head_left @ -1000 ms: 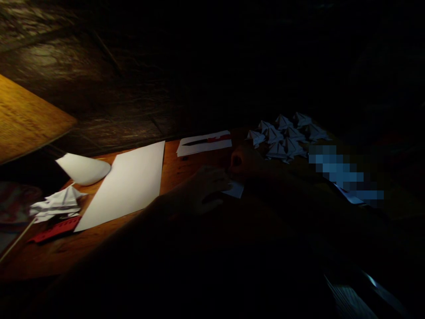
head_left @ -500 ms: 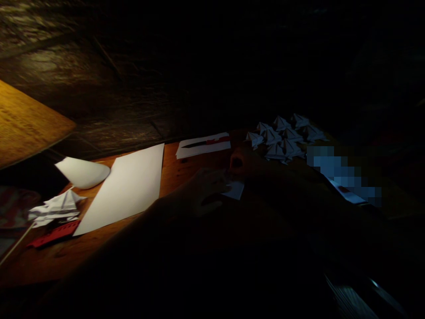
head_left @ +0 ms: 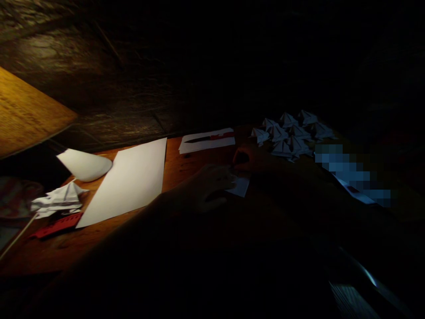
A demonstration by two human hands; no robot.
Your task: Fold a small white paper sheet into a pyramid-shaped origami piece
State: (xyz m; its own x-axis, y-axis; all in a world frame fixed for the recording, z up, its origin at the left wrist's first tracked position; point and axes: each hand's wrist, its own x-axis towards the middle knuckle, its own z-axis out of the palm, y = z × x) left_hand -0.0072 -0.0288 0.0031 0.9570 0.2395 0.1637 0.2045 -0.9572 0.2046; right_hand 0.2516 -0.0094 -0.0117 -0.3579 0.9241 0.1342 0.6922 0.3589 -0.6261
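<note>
A small piece of white paper (head_left: 239, 186) lies on the wooden table in front of me, partly under my hands. My left hand (head_left: 212, 186) rests over its left edge, fingers reaching onto the paper and thumb spread apart below. My right hand (head_left: 247, 160) is curled at the paper's upper edge, its thumb and finger closed into a ring. The fingertips of both hands come close together there, and deep shadow hides the exact contact. Just beyond my right hand stand several folded paper figures (head_left: 288, 130) with pointed tops.
A knife (head_left: 209, 138) lies on white paper (head_left: 189, 148) at the back. To the left are a large white sheet (head_left: 129, 181), a curled sheet (head_left: 83, 166), a striped folded paper (head_left: 61, 199) and a red object with holes (head_left: 59, 224). A blurred-out bluish object (head_left: 352, 173) lies right.
The view has shifted slightly, so the table's things sit a little higher and further right. Both hands stay at the small paper, with little change in their pose.
</note>
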